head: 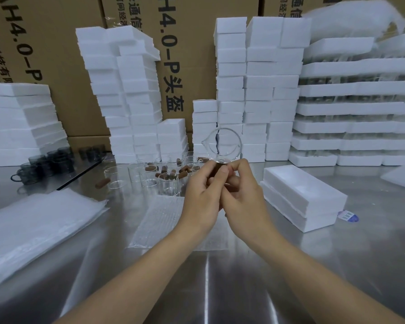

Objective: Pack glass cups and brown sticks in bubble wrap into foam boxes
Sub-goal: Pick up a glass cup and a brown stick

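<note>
The task is judged to be in mid-run. 1 cup (222, 146) is held up above the far edge of the bubble-wrap sheet (159, 220), which is laid flat on the table (220, 277). Nothing is wrapped on the sheet yet. Beyond the sheet, a cluster of loose cups (147, 177) and sticks (171, 176) is left to be packed. To the right of the sheet, 1 foam box (304, 197) is set with its lid on; whether it is filled cannot be told.

The fingers of the left hand (202, 190) and the right hand (243, 195) are curled, and their tips are pinched on the cup's base. A dark brown piece (215, 174), probably 1 stick, is seen between them; which hand grips it cannot be told.
</note>
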The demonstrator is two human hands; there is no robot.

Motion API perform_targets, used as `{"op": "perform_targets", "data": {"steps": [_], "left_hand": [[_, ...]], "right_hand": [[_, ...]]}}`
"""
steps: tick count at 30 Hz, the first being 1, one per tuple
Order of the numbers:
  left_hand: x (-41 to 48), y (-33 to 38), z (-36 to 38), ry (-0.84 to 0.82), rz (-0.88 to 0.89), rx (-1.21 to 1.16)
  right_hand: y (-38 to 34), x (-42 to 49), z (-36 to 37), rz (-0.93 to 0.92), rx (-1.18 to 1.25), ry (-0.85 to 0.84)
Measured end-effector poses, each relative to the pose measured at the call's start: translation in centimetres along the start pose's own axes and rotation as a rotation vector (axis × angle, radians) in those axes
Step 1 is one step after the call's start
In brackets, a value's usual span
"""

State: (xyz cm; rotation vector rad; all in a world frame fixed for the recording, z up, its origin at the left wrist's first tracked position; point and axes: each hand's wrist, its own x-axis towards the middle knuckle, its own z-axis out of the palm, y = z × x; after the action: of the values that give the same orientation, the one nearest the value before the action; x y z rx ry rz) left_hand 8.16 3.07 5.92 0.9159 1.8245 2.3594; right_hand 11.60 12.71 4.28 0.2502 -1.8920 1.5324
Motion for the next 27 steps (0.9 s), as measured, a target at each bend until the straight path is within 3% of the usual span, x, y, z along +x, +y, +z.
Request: {"op": "perform_targets", "data": {"steps": [27], "left_hand": [[-0.11,-0.53,0.23,0.043,0.015,-0.029]], "right_hand": [[-0.9,0.17,-0.04,-0.025,-0.097,-0.03]]}}
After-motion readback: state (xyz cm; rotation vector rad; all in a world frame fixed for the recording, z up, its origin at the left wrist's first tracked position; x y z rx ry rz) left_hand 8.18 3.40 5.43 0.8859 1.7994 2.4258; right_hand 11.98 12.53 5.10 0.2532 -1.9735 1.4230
